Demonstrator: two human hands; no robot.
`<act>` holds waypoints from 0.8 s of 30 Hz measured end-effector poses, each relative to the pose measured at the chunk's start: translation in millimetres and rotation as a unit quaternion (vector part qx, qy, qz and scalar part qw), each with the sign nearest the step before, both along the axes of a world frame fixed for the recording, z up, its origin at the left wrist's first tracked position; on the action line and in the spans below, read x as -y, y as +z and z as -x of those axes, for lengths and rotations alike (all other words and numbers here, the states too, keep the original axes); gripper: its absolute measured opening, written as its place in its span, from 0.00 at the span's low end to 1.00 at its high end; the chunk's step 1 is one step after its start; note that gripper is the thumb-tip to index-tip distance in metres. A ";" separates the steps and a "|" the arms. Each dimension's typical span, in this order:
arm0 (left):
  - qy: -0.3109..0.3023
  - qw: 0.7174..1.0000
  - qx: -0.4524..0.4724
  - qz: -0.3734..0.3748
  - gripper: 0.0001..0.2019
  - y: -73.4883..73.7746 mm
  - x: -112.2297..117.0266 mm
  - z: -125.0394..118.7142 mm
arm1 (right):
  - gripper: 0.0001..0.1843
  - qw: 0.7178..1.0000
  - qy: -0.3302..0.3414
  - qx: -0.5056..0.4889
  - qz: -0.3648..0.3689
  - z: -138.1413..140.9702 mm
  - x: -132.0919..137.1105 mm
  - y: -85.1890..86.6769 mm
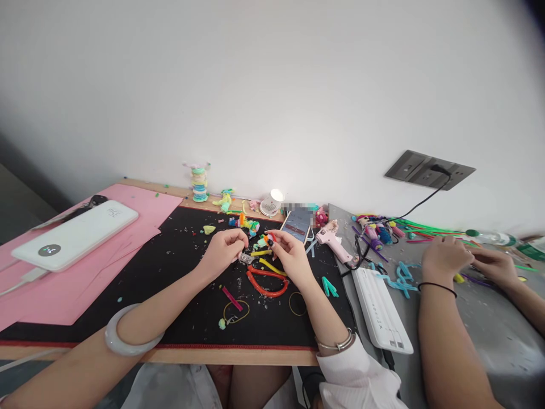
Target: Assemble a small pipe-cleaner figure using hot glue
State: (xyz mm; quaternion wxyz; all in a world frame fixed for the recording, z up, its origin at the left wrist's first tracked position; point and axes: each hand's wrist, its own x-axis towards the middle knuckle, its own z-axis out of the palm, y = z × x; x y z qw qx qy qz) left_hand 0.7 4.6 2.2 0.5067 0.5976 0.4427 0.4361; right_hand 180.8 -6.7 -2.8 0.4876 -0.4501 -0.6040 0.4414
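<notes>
My left hand [223, 250] is closed over the black mat [170, 284], fingers curled around small metal pliers [246, 258]. My right hand [289, 253] pinches a small orange and white craft piece [269, 238] next to the pliers' tip. A red pipe cleaner loop [264, 281] and a yellow piece [272, 266] lie just below the hands. A pale bangle sits on my left wrist, a silver bracelet on my right.
A pink glue gun [334, 238] and a phone [297, 224] lie behind my right hand. A white power bank [74, 234] rests on pink paper at left. Another person's hands [464, 258] handle pipe cleaners at right, beside a white keyboard [381, 309].
</notes>
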 end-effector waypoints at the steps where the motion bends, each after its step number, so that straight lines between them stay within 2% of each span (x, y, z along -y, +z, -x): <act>1: -0.001 1.000 0.008 0.002 0.05 0.0 0.2 0.5 | 0.14 1.000 0.000 0.001 0.000 0.0 -0.1 -0.1; 13: -0.060 0.995 0.086 0.000 0.07 -1.0 5.1 3.2 | 0.14 1.000 0.007 -0.003 -0.004 -0.5 -0.8 -1.8; 24: -0.095 0.984 0.148 0.018 0.07 -10.1 1.0 5.4 | 0.14 1.000 0.006 -0.003 -0.001 0.8 -0.6 -0.4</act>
